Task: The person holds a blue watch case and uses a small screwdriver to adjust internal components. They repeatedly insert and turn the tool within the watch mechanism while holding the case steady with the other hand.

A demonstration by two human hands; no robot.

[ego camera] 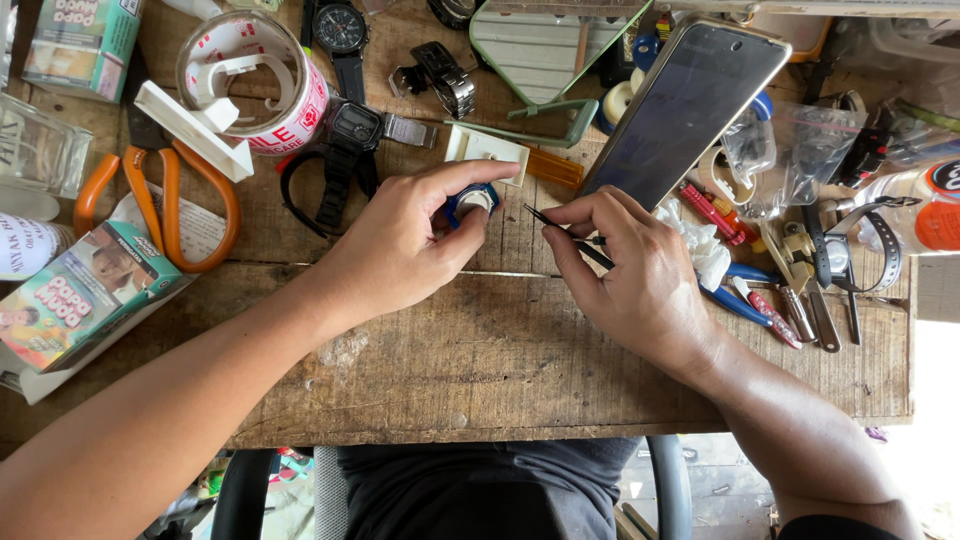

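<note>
**Two hands over a small blue-rimmed watch part**

Far left of the left hand lie orange-handled scissors and a tape roll; a black digital watch sits just above its knuckles. The left hand is closed on a small blue-rimmed round piece, pinched between thumb and forefinger on the wooden bench. Just right of it, the right hand grips thin black tweezers, whose tip points toward the piece, near but apart. Above the right hand leans a dark-screened phone; to its right lie blue-handled pliers.
</note>
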